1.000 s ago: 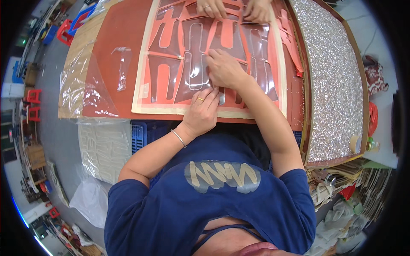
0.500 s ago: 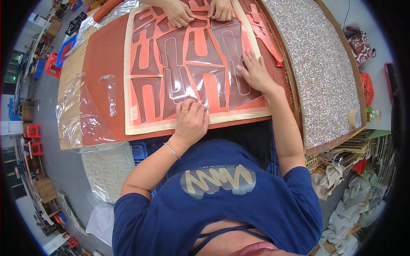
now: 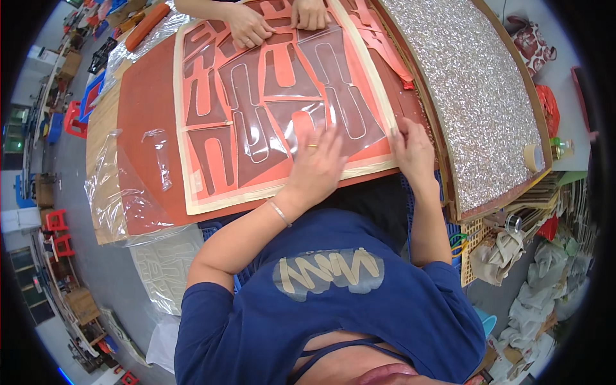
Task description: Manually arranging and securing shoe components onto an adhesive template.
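Observation:
A coral-red panel [image 3: 256,173] bordered with cream tape lies on the table, with transparent plastic templates [image 3: 254,136] spread over it. The templates have long U-shaped and rounded cut-outs. My left hand [image 3: 317,163], slightly blurred, is over the lower middle of the templates, fingers stretched out and holding nothing. At the panel's right taped edge, my right hand [image 3: 412,149] has its fingers bent, thumb against the border, and seems to grip that edge. Across the table, another person's hands [image 3: 251,27] press on the templates' far part.
A reddish-brown sheet [image 3: 144,192] lies under the panel, with clear film [image 3: 115,186] to its left. Coral cut strips [image 3: 378,42] lie at the right. Beyond them stands a glittery silver board [image 3: 468,96] bearing a tape roll [image 3: 532,157]. Below left hangs a wrapped pale patterned sheet [image 3: 165,263].
My right hand has moved from the templates down to the panel's right edge. My left hand has left the panel's near edge and moved right and forward, fingers now extended.

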`<state>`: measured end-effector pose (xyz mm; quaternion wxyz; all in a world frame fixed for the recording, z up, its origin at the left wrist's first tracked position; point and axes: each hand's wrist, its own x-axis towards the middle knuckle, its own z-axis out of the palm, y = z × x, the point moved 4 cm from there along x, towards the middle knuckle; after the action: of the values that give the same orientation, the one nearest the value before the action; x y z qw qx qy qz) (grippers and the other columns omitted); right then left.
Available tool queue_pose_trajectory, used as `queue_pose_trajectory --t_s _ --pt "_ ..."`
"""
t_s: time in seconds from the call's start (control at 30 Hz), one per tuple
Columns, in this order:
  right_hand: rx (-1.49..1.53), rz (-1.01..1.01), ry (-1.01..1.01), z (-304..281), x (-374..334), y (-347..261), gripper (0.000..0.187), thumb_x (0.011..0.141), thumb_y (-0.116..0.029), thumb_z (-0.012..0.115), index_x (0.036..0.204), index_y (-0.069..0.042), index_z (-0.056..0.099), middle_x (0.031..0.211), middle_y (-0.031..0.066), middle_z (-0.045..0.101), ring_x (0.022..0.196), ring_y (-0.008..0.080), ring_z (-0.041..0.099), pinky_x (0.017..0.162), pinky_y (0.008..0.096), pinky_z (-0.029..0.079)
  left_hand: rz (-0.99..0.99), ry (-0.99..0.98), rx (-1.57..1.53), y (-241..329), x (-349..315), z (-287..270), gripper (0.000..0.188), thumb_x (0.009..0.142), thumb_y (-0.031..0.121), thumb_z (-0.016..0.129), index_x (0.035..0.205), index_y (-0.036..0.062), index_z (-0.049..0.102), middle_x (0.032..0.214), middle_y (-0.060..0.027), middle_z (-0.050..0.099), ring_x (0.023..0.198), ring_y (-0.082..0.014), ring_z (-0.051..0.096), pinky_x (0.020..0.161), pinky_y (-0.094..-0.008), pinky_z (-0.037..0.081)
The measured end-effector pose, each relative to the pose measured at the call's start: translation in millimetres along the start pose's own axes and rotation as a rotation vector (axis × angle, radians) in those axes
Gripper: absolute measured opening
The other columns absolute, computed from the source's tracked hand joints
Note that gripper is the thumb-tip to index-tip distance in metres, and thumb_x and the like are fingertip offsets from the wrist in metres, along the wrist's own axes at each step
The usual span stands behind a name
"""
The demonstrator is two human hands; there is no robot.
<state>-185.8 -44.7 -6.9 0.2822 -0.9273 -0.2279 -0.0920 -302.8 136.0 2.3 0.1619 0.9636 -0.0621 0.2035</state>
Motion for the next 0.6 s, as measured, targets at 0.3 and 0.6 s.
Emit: queue_pose_trajectory --t_s 0.3,0.6 --pt "-0.212 -0.127 -0.096 10 -4 -11 0.023 0.084 -0.012 0.058 0.106 -0.004 0.058 0.089 0.0140 0.057 0.086 0.0317 0.058 0.072 0.0416 0.047 0.117 -0.226 -0.046 25 15 42 0.070 0.090 0.047 0.049 0.135 -0.0062 0.038 0.142 -0.0224 0.037 0.136 -0.0340 0.030 0.112 -0.0510 0.014" --pt "-0.097 -0.328 -0.219 19 76 -42 0.030 0.086 -0.021 0.056 0.108 0.000 0.057 0.116 0.0171 0.058 0.113 0.0326 0.052 0.100 0.0486 0.034 0.094 -0.280 0.070 24 13 43 0.079 0.087 0.057 0.046 0.136 -0.0051 0.039 0.144 -0.0208 0.034 0.136 -0.0317 0.030 0.112 -0.0506 0.015"
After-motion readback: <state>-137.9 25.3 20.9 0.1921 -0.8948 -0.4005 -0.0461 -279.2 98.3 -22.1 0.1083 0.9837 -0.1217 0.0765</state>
